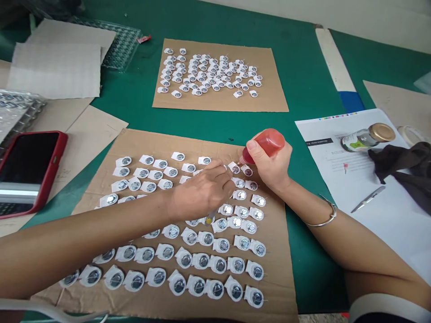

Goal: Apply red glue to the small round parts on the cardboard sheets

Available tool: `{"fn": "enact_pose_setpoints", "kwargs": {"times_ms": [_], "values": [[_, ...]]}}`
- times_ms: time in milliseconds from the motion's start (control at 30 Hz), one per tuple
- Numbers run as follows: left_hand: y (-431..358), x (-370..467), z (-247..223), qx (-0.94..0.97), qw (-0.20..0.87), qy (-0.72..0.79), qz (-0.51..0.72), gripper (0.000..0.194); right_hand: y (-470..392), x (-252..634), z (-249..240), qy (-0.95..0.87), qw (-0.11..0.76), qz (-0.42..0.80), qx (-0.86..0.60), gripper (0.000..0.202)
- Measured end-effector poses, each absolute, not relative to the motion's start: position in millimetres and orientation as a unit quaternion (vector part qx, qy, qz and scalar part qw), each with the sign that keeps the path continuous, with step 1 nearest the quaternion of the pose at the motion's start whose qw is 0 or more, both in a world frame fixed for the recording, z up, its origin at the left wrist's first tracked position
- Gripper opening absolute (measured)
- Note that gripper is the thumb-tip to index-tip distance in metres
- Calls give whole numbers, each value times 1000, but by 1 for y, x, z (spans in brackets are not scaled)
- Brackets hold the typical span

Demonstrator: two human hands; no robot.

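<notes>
My right hand (274,168) is wrapped round a red squeeze bottle (267,144), held tilted with its lower end towards the small white-and-silver round pieces (247,170) at the far right of the near cardboard sheet (274,269). Just left of it, my left hand (205,188) is closed, fingers pinched together above the rows. A slim tool end with a yellowish spot (209,220) shows beneath that hand; the rest is hidden by the palm. Rows of the same round pieces (217,264), each with a white tab, cover the sheet, some concealed by my left forearm.
Another cardboard sheet (276,98) with many similar pieces lies farther back on the green table (296,63). At left are a red-cased phone (25,172), cardboard and clear trays (124,49). A glass jar (365,137), craft knife (368,198) and dark cloth (404,172) rest on papers at right.
</notes>
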State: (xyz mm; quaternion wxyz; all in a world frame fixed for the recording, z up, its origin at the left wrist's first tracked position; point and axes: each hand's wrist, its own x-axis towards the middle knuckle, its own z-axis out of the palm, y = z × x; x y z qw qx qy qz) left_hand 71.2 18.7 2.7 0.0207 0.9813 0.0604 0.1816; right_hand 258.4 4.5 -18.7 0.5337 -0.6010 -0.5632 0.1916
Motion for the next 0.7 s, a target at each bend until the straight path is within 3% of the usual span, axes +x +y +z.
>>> {"fn": "enact_pose_setpoints", "kwargs": {"times_ms": [700], "values": [[21,69,2,982,24,64,178,22,3,261,-19,-570,525,198,-600,33]]}}
